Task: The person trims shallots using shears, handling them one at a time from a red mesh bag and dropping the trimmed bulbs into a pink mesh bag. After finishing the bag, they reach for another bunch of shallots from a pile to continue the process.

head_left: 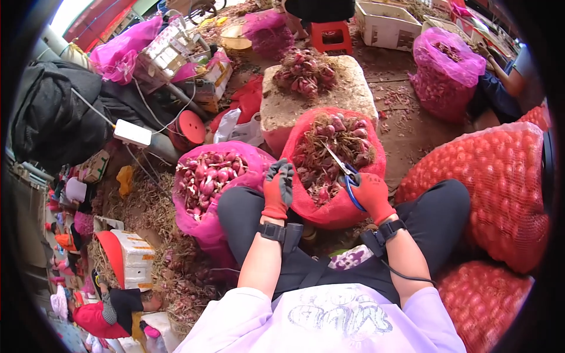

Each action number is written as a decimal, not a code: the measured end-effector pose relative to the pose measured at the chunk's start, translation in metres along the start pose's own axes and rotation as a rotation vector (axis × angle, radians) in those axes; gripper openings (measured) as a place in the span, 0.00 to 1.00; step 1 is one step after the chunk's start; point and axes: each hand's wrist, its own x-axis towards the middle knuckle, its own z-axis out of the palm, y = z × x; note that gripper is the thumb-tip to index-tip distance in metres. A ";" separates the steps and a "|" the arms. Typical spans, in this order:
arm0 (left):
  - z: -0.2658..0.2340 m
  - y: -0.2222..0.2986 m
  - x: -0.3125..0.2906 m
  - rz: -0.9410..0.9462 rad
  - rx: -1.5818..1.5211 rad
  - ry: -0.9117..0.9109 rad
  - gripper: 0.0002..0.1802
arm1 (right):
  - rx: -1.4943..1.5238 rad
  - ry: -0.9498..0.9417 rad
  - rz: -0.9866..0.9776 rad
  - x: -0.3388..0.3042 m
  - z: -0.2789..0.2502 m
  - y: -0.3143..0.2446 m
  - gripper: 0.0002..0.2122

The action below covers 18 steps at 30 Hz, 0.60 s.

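My right hand [372, 197], in a red glove, grips scissors [338, 159] with blue handles. Their blades point up and left over the untrimmed shallots [321, 147] in a red mesh bag [376, 129] between my knees. Beside that bag's left edge is my left hand [278, 189], in a red glove with grey fingers. Its fingers are curled closed, and what they hold, if anything, is hidden. Left of it, a pink mesh bag [259, 154] holds cleaned purple-red shallots [209, 179] without long stems. A bunch of shallots [305, 73] with dry roots and stems lies on a pale foam block [359, 88] ahead.
Full red mesh sacks [482, 188] crowd my right side. A pink sack [444, 76] stands far right beside another person [512, 82]. A red stool [331, 38] and white crate [385, 29] are behind the block. Cables hang near a white box [132, 133] at left.
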 end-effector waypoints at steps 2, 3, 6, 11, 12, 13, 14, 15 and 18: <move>0.008 -0.011 0.000 0.062 0.206 0.010 0.14 | 0.017 0.023 0.017 0.005 -0.001 0.003 0.21; 0.007 -0.020 0.001 0.173 0.582 -0.090 0.15 | 0.022 0.031 0.026 0.007 0.000 0.008 0.23; 0.026 -0.021 -0.025 0.305 1.392 -0.279 0.18 | 0.039 0.047 0.070 0.010 -0.001 0.017 0.24; 0.052 -0.018 -0.026 0.534 2.000 -0.044 0.19 | -0.002 0.070 0.069 0.010 -0.004 0.011 0.24; 0.061 -0.017 -0.019 0.396 1.710 -0.091 0.18 | -0.002 0.070 0.073 0.011 -0.004 0.012 0.24; 0.063 -0.019 -0.013 0.450 1.584 -0.210 0.17 | 0.009 0.089 0.065 0.012 -0.004 0.012 0.24; 0.067 -0.027 -0.009 0.449 1.585 -0.210 0.17 | 0.017 0.108 0.060 0.013 -0.002 0.012 0.23; 0.072 -0.038 -0.006 0.518 1.630 -0.246 0.20 | 0.017 0.108 0.061 0.013 0.000 0.014 0.23; 0.079 -0.064 -0.002 0.454 2.113 -0.267 0.40 | -0.018 0.129 0.058 0.013 0.002 0.017 0.23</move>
